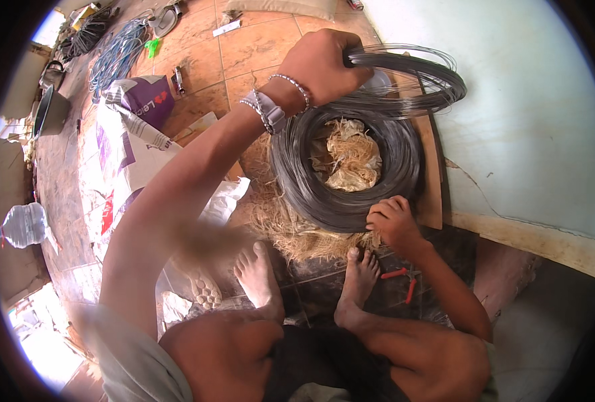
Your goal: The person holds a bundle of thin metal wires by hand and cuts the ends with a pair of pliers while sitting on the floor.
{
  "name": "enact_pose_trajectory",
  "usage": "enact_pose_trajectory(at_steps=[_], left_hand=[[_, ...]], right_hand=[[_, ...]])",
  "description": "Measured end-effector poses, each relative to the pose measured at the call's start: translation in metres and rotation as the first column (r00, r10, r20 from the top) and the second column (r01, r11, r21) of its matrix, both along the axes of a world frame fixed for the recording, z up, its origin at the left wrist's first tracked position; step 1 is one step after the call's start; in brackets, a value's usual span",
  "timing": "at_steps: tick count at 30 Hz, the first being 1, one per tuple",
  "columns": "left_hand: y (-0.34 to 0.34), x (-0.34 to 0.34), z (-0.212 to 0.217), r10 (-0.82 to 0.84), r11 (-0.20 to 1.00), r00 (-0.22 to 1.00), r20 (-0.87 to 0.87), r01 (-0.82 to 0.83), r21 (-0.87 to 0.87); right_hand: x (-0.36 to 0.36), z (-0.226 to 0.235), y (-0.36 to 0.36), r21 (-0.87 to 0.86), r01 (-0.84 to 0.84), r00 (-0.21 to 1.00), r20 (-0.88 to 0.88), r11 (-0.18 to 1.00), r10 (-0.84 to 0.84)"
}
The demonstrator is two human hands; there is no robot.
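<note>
My left hand [321,69] is raised over the far side of a large coil of dark wire [290,167], its fist closed around a thinner wire bundle [434,68]. That bundle loops out to the right, with several loose strands springing from it. At the large coil's near right edge, my right hand [396,224] has its fingers curled on the wire. Frayed sacking [354,157] fills the coil's centre, and more burlap [290,240] spreads beneath it. Red-handled pliers [410,289] lie on the floor by my right foot.
A brown board [432,184] lies between the coil and the pale wall [511,100]. On the left are a purple-and-white bag [146,104], tangled blue-grey wire [120,57], a dark bucket [51,110] and a clear plastic bottle [26,226]. My bare feet flank the coil's near side.
</note>
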State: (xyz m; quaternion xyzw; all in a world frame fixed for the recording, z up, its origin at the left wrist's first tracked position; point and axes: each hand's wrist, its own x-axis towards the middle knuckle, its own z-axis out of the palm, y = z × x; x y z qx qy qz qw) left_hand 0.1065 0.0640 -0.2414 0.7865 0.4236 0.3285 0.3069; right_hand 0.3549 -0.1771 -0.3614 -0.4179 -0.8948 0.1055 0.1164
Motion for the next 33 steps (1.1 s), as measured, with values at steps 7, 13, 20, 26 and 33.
enact_pose_trajectory(at_steps=[7,13,20,26,33], left_hand=[[-0.005,0.000,0.001,-0.053,0.996,0.996,-0.068,0.058,0.073],[-0.008,-0.004,0.004,-0.048,0.997,0.995,-0.082,0.052,0.055],[-0.012,0.002,0.005,-0.210,0.978,0.969,-0.133,0.209,-0.020],[0.004,0.001,0.005,-0.258,0.960,0.966,0.000,0.257,-0.109],[0.017,0.005,0.001,-0.327,0.938,0.944,0.050,0.330,-0.108]], right_hand=[[0.006,0.019,0.012,-0.414,0.029,0.995,-0.072,0.910,-0.065],[-0.008,0.056,0.024,-0.334,-0.001,0.998,0.065,0.943,0.024],[-0.022,0.133,0.085,-0.030,0.379,0.883,-0.289,0.925,-0.371],[-0.020,0.157,0.143,0.181,0.401,0.887,-0.321,0.898,-0.331],[-0.021,0.153,0.149,0.010,0.591,0.760,-0.342,0.806,-0.553]])
